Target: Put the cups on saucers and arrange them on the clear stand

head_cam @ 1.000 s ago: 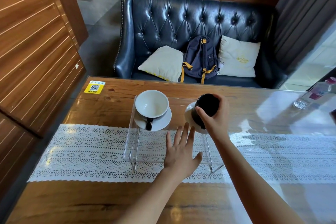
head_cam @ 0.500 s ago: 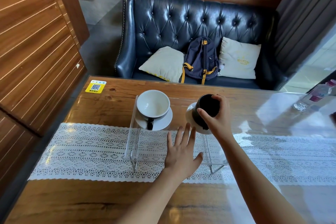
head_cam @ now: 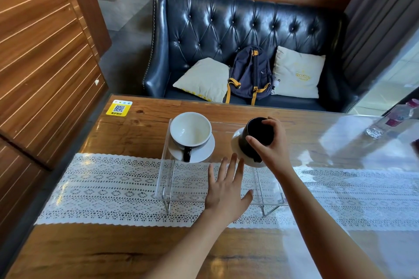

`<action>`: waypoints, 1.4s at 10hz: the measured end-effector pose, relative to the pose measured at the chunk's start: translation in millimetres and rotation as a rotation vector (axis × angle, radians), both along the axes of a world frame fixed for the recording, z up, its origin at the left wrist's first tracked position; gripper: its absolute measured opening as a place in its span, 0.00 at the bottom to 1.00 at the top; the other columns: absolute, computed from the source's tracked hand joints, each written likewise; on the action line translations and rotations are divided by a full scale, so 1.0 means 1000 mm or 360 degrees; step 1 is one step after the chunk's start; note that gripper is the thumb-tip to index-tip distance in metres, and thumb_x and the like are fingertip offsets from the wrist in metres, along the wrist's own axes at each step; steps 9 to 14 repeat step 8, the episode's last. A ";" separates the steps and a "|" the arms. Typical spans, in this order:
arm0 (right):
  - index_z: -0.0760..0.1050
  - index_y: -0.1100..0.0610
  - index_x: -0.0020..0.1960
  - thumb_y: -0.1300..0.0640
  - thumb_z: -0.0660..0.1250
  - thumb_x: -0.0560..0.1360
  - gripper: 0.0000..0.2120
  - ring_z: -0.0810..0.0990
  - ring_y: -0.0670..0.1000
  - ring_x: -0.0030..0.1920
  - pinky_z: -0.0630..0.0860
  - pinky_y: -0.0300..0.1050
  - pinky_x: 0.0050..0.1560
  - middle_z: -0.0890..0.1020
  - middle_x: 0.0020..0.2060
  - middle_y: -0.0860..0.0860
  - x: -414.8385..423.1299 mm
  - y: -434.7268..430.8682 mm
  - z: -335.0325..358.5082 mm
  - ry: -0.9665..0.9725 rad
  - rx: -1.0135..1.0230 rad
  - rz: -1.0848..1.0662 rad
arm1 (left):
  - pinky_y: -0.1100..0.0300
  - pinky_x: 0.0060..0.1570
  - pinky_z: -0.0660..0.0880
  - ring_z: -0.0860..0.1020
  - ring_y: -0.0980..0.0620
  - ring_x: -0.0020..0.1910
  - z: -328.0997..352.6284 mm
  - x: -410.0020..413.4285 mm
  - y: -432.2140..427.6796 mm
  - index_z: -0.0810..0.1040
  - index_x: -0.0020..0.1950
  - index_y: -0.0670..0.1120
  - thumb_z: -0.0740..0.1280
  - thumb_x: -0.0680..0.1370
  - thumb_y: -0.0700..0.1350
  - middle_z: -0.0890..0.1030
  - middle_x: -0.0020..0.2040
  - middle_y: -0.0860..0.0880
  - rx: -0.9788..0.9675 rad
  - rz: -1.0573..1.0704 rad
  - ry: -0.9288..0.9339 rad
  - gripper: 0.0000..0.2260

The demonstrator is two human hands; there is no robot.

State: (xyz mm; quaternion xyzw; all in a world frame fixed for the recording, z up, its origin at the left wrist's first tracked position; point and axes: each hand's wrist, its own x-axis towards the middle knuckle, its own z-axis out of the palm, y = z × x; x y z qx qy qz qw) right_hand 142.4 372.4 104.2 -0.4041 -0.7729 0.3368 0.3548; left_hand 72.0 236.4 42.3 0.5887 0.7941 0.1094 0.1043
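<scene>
Little has changed in the last second. Clear stand under both hands. Left hand stays flat on it, fingers spread, holding nothing. Right hand still clamps the black cup on its saucer, which looks tilted. Placement unfinished. Cup upright, handle toward the wearer. White cup, left of the hands, is set.

On the clear stand, our right hand grips the black cup on its saucer, our left hand flat nearer.
</scene>
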 end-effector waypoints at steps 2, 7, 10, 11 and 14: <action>0.70 0.59 0.61 0.57 0.76 0.66 0.27 0.68 0.56 0.67 0.68 0.59 0.67 0.71 0.66 0.57 0.000 -0.001 0.000 0.0010 0.0012 -0.0006 | 0.40 0.68 0.30 0.37 0.47 0.76 -0.002 0.000 0.000 0.37 0.75 0.49 0.49 0.77 0.62 0.36 0.78 0.49 -0.0002 -0.0001 -0.0009 0.34; 0.71 0.54 0.65 0.54 0.71 0.72 0.23 0.61 0.50 0.75 0.59 0.52 0.73 0.68 0.72 0.51 0.007 -0.017 0.016 0.0199 0.0102 -0.0216 | 0.56 0.73 0.55 0.55 0.57 0.75 0.016 0.008 -0.025 0.61 0.73 0.49 0.60 0.76 0.46 0.61 0.75 0.53 0.0801 0.0069 -0.0650 0.25; 0.75 0.46 0.57 0.57 0.66 0.74 0.12 0.72 0.42 0.66 0.67 0.46 0.67 0.78 0.62 0.43 0.024 -0.041 0.032 0.0526 -0.0032 -0.0140 | 0.61 0.68 0.63 0.67 0.59 0.69 0.003 0.023 -0.076 0.68 0.68 0.55 0.64 0.74 0.42 0.70 0.70 0.58 0.0991 0.0003 -0.0792 0.23; 0.75 0.46 0.57 0.57 0.66 0.74 0.12 0.72 0.42 0.66 0.67 0.46 0.67 0.78 0.62 0.43 0.024 -0.041 0.032 0.0526 -0.0032 -0.0140 | 0.61 0.68 0.63 0.67 0.59 0.69 0.003 0.023 -0.076 0.68 0.68 0.55 0.64 0.74 0.42 0.70 0.70 0.58 0.0991 0.0003 -0.0792 0.23; 0.75 0.46 0.57 0.57 0.66 0.74 0.12 0.72 0.42 0.66 0.67 0.46 0.67 0.78 0.62 0.43 0.024 -0.041 0.032 0.0526 -0.0032 -0.0140 | 0.61 0.68 0.63 0.67 0.59 0.69 0.003 0.023 -0.076 0.68 0.68 0.55 0.64 0.74 0.42 0.70 0.70 0.58 0.0991 0.0003 -0.0792 0.23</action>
